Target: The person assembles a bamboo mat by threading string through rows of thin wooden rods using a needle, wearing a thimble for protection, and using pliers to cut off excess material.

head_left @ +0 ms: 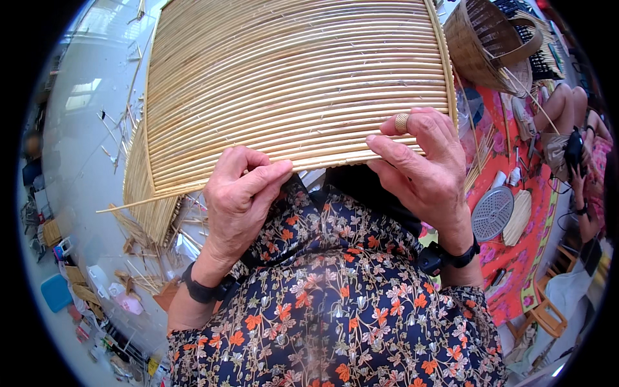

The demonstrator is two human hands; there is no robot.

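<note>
A broad panel of pale straw-coloured stalks, laid in parallel rows with a bound border, is spread in front of me. My left hand is closed, pinching the panel's near edge between thumb and fingers. A thin loose stalk end sticks out past the near left corner. At the right part of the near edge, my right hand has its bent fingers over the top and its thumb low at the rim. It grips the panel there; the fingertips' underside is hidden. A woven gold-coloured ring sits on one finger.
A wicker basket lies tipped at the far right. On a red floral cloth are a grey perforated disc and loose stalks. Another person sits at right holding a dark device. Another stalk piece and scraps lie at left.
</note>
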